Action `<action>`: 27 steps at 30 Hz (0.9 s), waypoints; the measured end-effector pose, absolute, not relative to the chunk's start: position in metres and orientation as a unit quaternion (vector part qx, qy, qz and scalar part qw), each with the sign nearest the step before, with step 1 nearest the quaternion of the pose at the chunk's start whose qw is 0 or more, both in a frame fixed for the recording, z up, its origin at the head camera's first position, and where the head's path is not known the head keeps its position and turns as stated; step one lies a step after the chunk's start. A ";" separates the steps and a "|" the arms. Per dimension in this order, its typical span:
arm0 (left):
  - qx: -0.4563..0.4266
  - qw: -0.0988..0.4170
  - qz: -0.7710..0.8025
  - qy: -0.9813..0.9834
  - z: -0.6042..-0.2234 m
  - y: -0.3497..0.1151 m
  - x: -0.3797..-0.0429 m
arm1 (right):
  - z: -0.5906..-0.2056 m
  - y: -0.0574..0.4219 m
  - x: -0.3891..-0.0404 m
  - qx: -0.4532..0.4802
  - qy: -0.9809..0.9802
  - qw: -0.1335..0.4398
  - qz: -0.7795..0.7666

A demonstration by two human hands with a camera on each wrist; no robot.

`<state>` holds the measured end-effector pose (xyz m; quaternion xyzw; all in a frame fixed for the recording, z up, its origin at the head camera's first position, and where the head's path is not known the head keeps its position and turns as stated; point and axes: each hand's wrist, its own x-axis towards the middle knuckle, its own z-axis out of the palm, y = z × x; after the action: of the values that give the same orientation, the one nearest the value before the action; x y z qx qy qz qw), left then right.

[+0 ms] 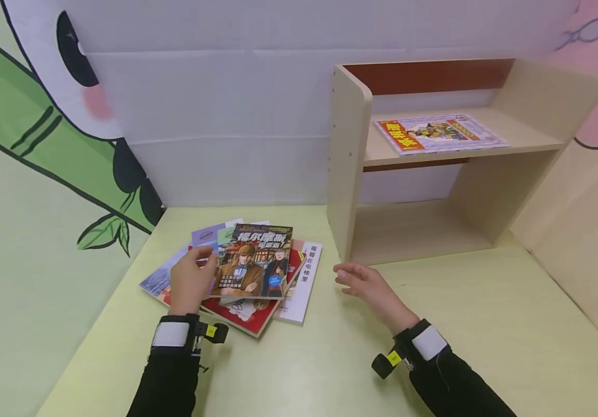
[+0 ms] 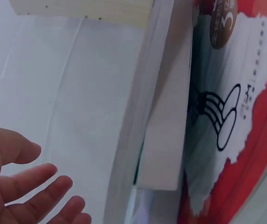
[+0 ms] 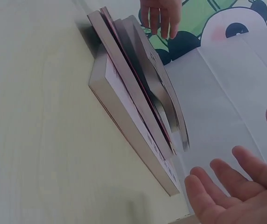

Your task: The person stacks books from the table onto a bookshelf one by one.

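Note:
A loose pile of books lies on the table, topped by a detective comic book [image 1: 253, 260] with a man in a brown coat on its cover. Beneath it a red-covered book [image 2: 264, 140] and a white book [image 1: 301, 284] stick out. My left hand [image 1: 193, 280] hovers at the pile's left side, fingers loosely bent with nothing between them. In the left wrist view its fingertips [image 2: 64, 183] are apart from the books. To the right of the pile, my right hand [image 1: 374, 292] is held over the table, empty, its fingers relaxed and spread in the right wrist view.
A two-level wooden shelf [image 1: 348, 174] stands at the back right of the table [image 1: 330, 359]. One magazine [image 1: 441, 133] lies flat on its upper board. Behind the table is a pale wall covering [image 1: 226, 104] with a cartoon panda.

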<state>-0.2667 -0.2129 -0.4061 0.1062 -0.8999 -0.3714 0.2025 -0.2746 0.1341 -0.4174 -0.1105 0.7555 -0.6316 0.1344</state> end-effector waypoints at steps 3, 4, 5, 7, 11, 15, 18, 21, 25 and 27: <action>0.112 0.160 -0.396 -0.897 -0.406 -0.215 -0.274 | -0.418 0.133 -0.273 -0.099 0.756 0.137 -0.632; 0.113 0.144 -0.401 -0.898 -0.405 -0.215 -0.276 | -0.419 0.133 -0.272 -0.097 0.757 0.138 -0.631; 0.114 0.130 -0.401 -0.899 -0.404 -0.213 -0.279 | -0.419 0.133 -0.272 -0.094 0.757 0.139 -0.631; 0.117 0.095 -0.397 -0.905 -0.402 -0.212 -0.284 | -0.421 0.134 -0.271 -0.091 0.757 0.141 -0.631; 0.121 0.012 -0.379 -0.917 -0.396 -0.212 -0.295 | -0.424 0.136 -0.269 -0.097 0.757 0.137 -0.631; 0.133 -0.070 -0.320 -0.935 -0.389 -0.207 -0.309 | -0.427 0.139 -0.268 -0.095 0.755 0.138 -0.635; 0.148 -0.126 -0.255 -0.947 -0.386 -0.199 -0.319 | -0.428 0.139 -0.266 -0.090 0.747 0.143 -0.643; 0.163 -0.154 -0.180 -0.958 -0.385 -0.187 -0.327 | -0.429 0.137 -0.264 -0.091 0.737 0.149 -0.653; 0.204 -0.172 -0.091 -0.959 -0.390 -0.174 -0.337 | -0.430 0.137 -0.261 -0.096 0.729 0.155 -0.660; 0.224 -0.176 -0.070 -0.956 -0.392 -0.171 -0.341 | -0.430 0.137 -0.260 -0.096 0.726 0.158 -0.662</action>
<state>-0.3408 -0.1706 -0.3923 0.2238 -0.9560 -0.0699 -0.1764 -0.2598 0.1373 -0.4301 -0.0960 0.7265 -0.6618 0.1582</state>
